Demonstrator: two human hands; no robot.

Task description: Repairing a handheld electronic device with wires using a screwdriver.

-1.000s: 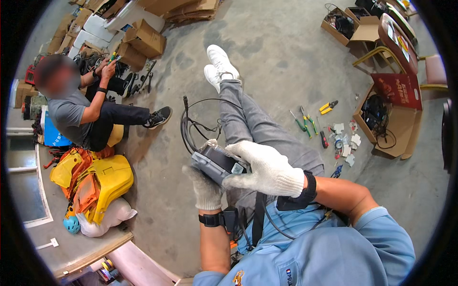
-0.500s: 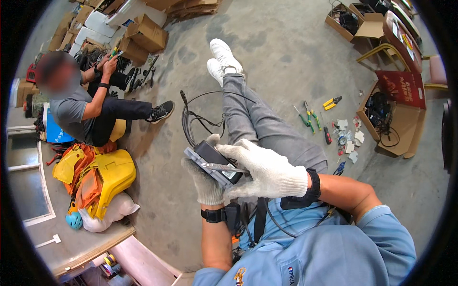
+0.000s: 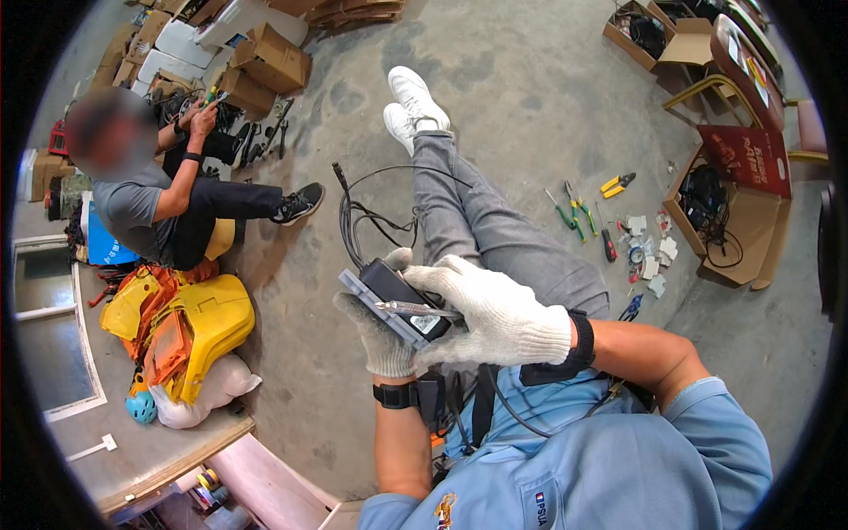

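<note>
My left hand [image 3: 378,340], in a white knitted glove, is closed round a black power adapter [image 3: 387,282] from below and its left side. A flat grey piece [image 3: 360,287] lies along the adapter's left side, within the same grip. Black cable [image 3: 351,231] runs from the adapter's far end and loops above the floor. My right hand [image 3: 495,314], gloved too, reaches over from the right with its fingers at the adapter. A slim metal screwdriver shaft [image 3: 408,308] sticks out leftward from its grip, across the adapter; the rear end is hidden in the glove.
Pliers [image 3: 564,215], yellow-handled wire strippers [image 3: 617,185], a red screwdriver [image 3: 609,246] and small white parts [image 3: 651,265] lie on the floor at right. Beyond them stands an open carton [image 3: 753,252] with black cables. At left sits another person [image 3: 132,208], near yellow plastic shells [image 3: 215,327].
Both hands keep nearly the same hold on the adapter and the screwdriver. The view has shifted very slightly; nothing has been taken up or let go.
</note>
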